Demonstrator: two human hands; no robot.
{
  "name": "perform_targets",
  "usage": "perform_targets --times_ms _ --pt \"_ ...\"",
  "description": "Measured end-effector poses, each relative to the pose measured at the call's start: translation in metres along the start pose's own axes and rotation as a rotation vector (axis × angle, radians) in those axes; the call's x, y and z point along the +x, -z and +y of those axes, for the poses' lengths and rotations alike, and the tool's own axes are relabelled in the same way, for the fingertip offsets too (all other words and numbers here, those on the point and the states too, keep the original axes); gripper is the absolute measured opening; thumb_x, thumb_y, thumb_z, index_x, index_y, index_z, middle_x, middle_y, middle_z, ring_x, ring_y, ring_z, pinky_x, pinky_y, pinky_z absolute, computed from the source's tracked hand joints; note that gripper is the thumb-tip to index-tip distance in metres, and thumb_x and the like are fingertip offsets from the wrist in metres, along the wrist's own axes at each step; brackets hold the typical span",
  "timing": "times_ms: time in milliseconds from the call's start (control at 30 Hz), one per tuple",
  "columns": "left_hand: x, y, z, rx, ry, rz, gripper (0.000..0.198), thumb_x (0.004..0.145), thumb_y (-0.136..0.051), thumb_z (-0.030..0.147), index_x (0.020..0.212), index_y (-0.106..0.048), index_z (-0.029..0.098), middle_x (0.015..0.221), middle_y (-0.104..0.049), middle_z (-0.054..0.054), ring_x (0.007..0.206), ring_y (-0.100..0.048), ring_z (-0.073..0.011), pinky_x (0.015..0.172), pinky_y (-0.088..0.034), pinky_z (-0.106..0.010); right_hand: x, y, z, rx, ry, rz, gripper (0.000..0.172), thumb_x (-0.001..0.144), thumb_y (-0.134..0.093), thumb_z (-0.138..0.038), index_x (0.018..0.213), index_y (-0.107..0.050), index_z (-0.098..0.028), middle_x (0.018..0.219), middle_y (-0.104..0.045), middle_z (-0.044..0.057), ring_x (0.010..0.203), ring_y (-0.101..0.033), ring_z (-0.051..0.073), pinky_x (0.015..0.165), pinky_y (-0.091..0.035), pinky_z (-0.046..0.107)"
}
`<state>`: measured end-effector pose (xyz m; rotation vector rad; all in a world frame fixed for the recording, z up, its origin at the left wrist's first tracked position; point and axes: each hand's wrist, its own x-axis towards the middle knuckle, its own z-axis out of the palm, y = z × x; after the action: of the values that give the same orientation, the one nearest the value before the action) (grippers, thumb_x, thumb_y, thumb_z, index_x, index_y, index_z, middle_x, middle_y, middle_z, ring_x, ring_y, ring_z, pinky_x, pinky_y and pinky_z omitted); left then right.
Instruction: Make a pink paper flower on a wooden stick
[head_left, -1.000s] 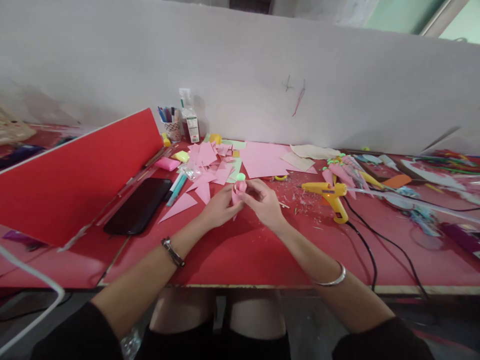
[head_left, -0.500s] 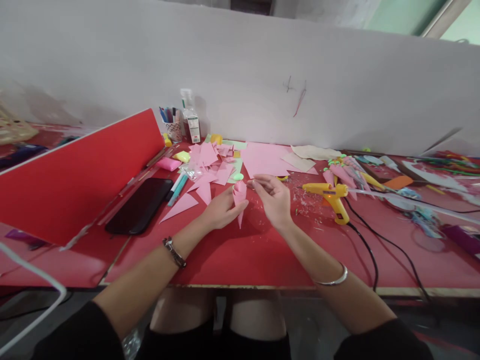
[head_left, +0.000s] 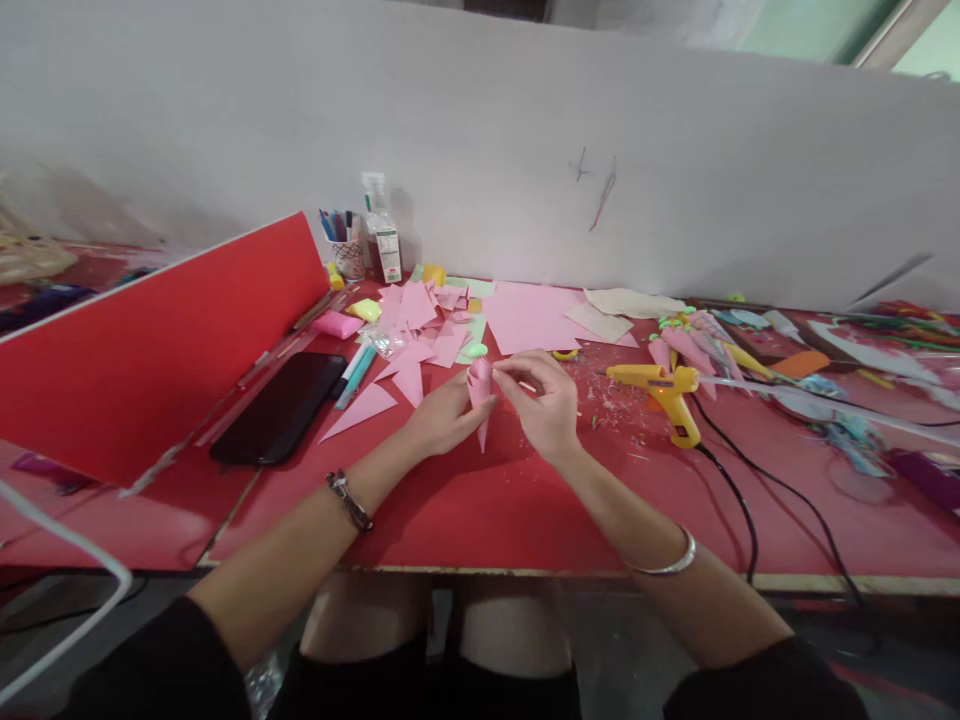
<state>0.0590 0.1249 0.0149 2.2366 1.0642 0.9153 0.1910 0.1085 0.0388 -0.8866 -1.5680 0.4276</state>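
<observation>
A small pink paper cone (head_left: 481, 392), its point downward, is held between the thumb and fingers of my left hand (head_left: 442, 418). A light green piece (head_left: 477, 351) shows at the cone's top. My right hand (head_left: 546, 405) is just right of the cone, thumb and fingertips pinched together close to its upper rim. What those fingertips hold, if anything, is too small to make out. Right of my right hand, a yellow glue gun (head_left: 673, 398) lies on the red table (head_left: 465, 520). Pink paper pieces (head_left: 418, 306) are scattered beyond my left hand.
A black phone (head_left: 279, 408) and markers (head_left: 355, 376) lie at the left, by an upright red board (head_left: 172, 345). A bottle (head_left: 385, 238) and pen cup (head_left: 348, 260) stand at the back. Several finished-looking pink cones (head_left: 688, 350) lie at right; the glue gun's black cable (head_left: 739, 500) crosses the front edge.
My right hand has moved slightly left, its fingertips now closer to the cone's upper rim. My left hand still holds the cone in nearly the same place.
</observation>
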Motion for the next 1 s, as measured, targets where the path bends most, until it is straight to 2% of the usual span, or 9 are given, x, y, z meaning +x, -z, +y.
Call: perform_targets --times_ms 100,600,833,1000 --pt "0.000 0.000 -0.001 0.004 -0.041 -0.013 0.041 0.082 -0.030 0.037 0.109 -0.048 0.013 0.112 -0.053 -0.012 0.098 -0.051 -0.0233 0.082 -0.041 -0.037 -0.001 -0.002 0.001 0.010 -0.012 -0.035 0.007 0.070 -0.057 -0.014 0.068 -0.059 -0.020 0.070 -0.055 0.000 0.067 -0.053 0.010 0.061 -0.046 0.024" --pt "0.000 0.000 0.000 0.053 -0.074 -0.022 0.039 0.083 -0.030 0.037 0.107 -0.050 0.014 0.111 -0.053 -0.011 0.100 -0.051 -0.0227 0.082 -0.044 -0.036 -0.001 -0.005 0.008 0.232 -0.163 -0.092 0.009 0.066 -0.059 -0.021 0.071 -0.052 -0.019 0.070 -0.051 -0.002 0.064 -0.048 0.009 0.061 -0.042 0.024" --pt "-0.002 0.001 -0.001 0.086 -0.060 -0.029 0.039 0.083 -0.030 0.039 0.098 -0.054 0.012 0.108 -0.054 -0.013 0.097 -0.052 -0.0244 0.078 -0.045 -0.037 0.001 -0.004 0.009 0.329 -0.272 -0.136 0.009 0.069 -0.056 -0.027 0.073 -0.054 -0.020 0.073 -0.055 -0.001 0.068 -0.050 0.010 0.065 -0.043 0.025" --pt "-0.001 0.001 0.001 0.116 -0.060 -0.023 0.037 0.083 -0.030 0.038 0.096 -0.054 0.012 0.103 -0.056 -0.012 0.094 -0.053 -0.0233 0.076 -0.046 -0.035 0.001 -0.005 0.012 0.351 -0.295 -0.143 0.010 0.068 -0.058 -0.028 0.072 -0.053 -0.020 0.072 -0.054 -0.002 0.068 -0.049 0.010 0.066 -0.042 0.025"
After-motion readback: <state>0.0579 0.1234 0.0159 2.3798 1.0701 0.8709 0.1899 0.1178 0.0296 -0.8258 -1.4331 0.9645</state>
